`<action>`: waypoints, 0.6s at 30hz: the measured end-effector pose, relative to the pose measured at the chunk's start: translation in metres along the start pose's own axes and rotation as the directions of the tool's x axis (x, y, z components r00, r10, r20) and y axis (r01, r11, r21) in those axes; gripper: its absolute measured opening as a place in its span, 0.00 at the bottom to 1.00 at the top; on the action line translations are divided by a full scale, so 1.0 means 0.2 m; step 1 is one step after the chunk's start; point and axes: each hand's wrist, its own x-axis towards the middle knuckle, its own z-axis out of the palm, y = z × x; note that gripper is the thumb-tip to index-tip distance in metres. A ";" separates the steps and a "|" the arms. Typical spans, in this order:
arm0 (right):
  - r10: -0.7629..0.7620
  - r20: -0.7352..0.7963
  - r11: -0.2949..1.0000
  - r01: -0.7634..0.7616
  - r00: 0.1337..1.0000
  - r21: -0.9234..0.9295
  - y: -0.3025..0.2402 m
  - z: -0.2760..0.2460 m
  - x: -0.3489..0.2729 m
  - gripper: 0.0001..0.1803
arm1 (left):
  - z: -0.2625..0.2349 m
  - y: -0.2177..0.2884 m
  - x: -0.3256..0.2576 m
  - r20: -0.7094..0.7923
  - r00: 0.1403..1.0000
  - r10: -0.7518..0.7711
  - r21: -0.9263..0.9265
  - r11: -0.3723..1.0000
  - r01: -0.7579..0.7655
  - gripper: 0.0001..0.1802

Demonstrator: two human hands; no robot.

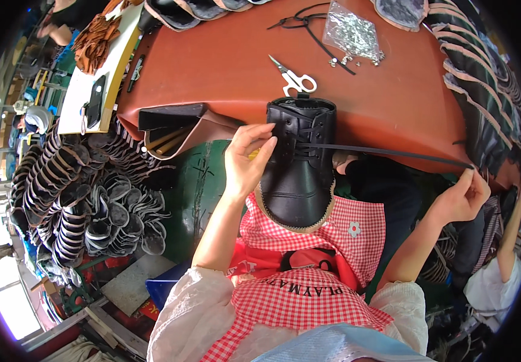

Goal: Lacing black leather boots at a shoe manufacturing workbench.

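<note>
A black boot upper (299, 163) rests toe-down on the person's checked apron (357, 232), its collar leaning against the table's (224, 66) near edge, so the eyelets face up for lacing. The left hand (245, 160) steadies it from the left side, fingers curled against the eyelets. A black lace (393, 154) runs taut rightward from the eyelets to the right hand (462, 196), pinched closed on its end, well apart from the boot. Scissors (293, 78) lie on the table just beyond the collar.
</note>
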 end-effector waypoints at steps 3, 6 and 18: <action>-0.487 0.168 0.873 0.473 0.857 0.115 -0.18 0.00 -0.11 0.06 | 0.15 0.21 0.03 0.225 0.932 0.285 0.137 0.937 -0.320 0.11; -0.555 0.256 0.813 0.452 0.791 0.366 -0.32 0.02 -0.19 0.08 | 0.35 0.36 0.02 0.457 0.770 0.445 -0.029 0.873 -0.487 0.11; -0.455 0.469 0.890 0.362 0.757 0.278 -0.43 0.01 -0.16 0.18 | 0.41 0.43 0.04 0.568 0.780 0.263 -0.012 0.950 -0.312 0.05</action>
